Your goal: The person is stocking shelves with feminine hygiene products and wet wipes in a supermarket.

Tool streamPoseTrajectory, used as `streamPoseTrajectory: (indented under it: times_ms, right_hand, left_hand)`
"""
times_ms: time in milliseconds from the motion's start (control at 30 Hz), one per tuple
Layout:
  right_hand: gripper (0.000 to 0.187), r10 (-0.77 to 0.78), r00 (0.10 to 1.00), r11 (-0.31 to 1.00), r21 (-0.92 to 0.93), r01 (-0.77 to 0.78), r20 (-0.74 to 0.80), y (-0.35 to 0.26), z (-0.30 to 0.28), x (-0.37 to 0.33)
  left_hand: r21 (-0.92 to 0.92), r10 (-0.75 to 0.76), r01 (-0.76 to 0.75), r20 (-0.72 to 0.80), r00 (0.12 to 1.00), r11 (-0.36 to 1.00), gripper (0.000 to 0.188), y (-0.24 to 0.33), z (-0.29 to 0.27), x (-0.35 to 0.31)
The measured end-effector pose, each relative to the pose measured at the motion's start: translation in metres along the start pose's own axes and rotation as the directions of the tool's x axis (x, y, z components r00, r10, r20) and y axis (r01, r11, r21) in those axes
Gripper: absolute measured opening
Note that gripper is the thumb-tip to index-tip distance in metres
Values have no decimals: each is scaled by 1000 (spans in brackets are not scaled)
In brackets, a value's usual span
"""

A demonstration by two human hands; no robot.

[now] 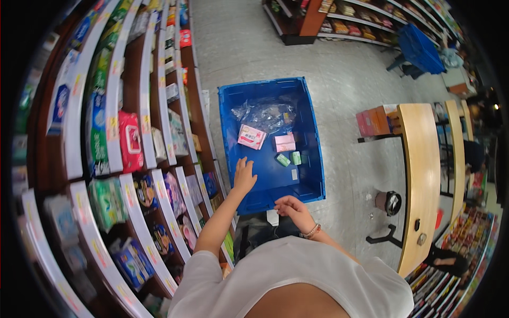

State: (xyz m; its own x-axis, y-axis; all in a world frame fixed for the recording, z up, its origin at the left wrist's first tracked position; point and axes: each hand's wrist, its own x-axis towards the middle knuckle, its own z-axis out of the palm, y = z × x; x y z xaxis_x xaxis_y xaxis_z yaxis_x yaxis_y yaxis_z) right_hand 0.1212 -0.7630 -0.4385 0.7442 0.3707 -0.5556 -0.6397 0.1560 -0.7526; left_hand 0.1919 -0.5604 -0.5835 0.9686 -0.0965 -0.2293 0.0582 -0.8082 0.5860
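Shelves (111,106) flank the blue bin (265,185), where your left hand (245,176), fingers spread, is nearer the larger pink pack (252,137), lying crosswise just ahead toward the left edge, than your loosely curled right hand (295,211) at the near edge.

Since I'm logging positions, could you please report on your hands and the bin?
Left hand empty, over blue bin. Right hand empty, by its near end. Pink packs, green packs inside; crumpled clear plastic toward far end.
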Motion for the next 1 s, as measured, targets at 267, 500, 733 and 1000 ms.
streamPoseTrajectory:
  times_ms: [267, 500, 733, 1000]
  right_hand:
    - [18, 191, 943, 979, 127, -162, -272, 44, 20, 1]
    - [20, 329, 849, 937, 253, -239, -414, 70, 35, -8]
    - [22, 392, 780, 904, 360, -229, -488, 86, 42, -15]
    - [22, 407, 778, 892, 390, -227, -479, 93, 51, -18]
  left_hand:
    - [478, -60, -71, 254, 965, 876, 82, -90, 110, 105]
    - [751, -39, -190, 276, 960, 632, 60, -123, 144, 192]
    - [812, 10, -246, 284, 959, 530, 57, -114, 164, 230]
    - [808, 89, -336, 336, 937, 483, 50, -116, 159, 219]
